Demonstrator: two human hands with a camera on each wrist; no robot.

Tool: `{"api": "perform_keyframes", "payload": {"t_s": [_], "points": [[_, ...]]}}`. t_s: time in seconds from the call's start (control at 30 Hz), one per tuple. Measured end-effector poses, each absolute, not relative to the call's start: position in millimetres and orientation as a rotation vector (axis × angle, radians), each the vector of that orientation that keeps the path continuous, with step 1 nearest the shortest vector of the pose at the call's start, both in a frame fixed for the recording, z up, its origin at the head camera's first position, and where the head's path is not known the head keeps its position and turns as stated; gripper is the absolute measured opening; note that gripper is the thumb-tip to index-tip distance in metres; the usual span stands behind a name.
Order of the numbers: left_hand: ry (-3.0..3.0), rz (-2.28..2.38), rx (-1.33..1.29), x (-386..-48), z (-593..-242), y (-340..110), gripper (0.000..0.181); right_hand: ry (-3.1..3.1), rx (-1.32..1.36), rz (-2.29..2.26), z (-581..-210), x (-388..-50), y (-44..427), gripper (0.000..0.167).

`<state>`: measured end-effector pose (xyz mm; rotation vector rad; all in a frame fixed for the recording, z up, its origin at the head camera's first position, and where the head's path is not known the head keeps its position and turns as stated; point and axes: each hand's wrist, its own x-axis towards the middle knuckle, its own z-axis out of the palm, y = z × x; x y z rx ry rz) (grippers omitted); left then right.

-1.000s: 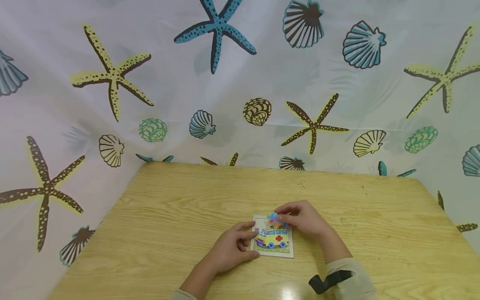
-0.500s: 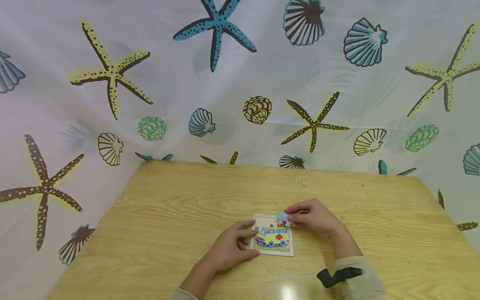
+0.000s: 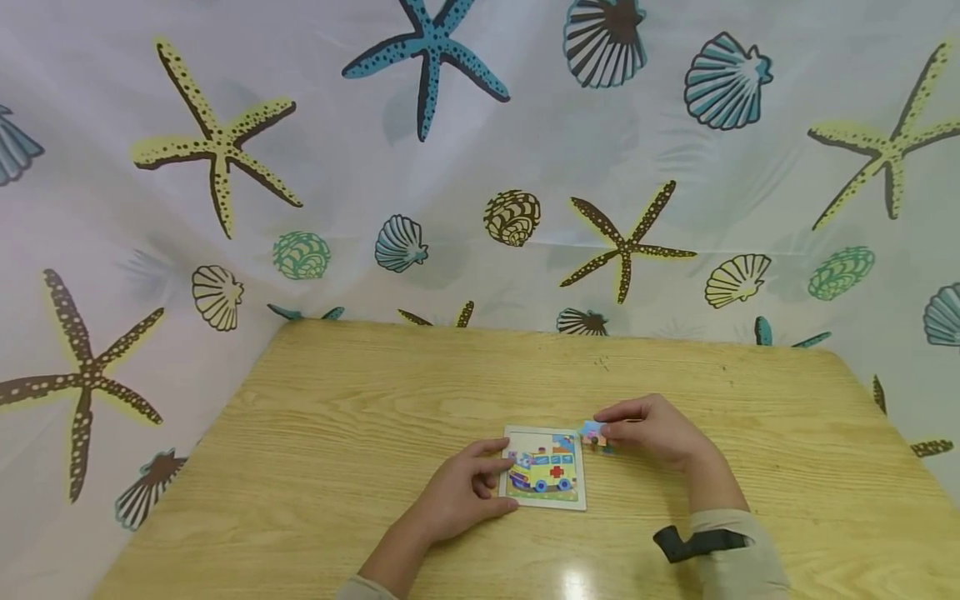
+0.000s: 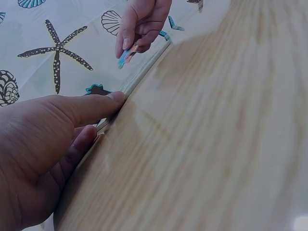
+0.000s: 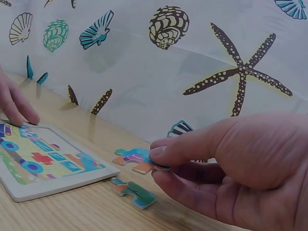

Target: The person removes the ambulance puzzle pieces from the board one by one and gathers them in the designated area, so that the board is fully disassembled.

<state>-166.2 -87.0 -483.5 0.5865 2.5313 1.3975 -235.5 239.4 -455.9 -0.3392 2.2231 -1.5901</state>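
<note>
In the head view a jigsaw puzzle tray (image 3: 546, 503) with a white border lies flat, showing a yellow ambulance with a red cross. My left hand (image 3: 463, 493) holds its left side, thumb near the near corner and fingers along the border. Just off the tray's right edge, my right hand (image 3: 658, 429) pinches a blue, pink and orange puzzle piece (image 5: 132, 157) between thumb and fingers, above the table. A second, mostly green and blue puzzle piece (image 5: 139, 194) lies beneath it beside the tray. The tray's upper left part shows bare backing.
The wooden table (image 3: 360, 417) extends around the tray on all sides. Behind it and at the sides hangs a white cloth (image 3: 465, 167) printed with starfish and shells. A black strap (image 3: 701, 543) circles the right sleeve.
My right hand has carried the puzzle piece rightward from over the tray's upper right part to beyond its edge. A blue and orange corner there is now uncovered. My left hand stays put.
</note>
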Motion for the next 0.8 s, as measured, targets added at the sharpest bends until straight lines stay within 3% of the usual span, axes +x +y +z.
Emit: {"api": "perform_keyframes", "payload": {"t_s": [0.8], "points": [[2.526, 1.398, 0.583, -166.9, -484.5, -86.8, 0.053, 2.349, -0.165, -1.492, -455.2, -228.5, 278.9, 0.029]]}}
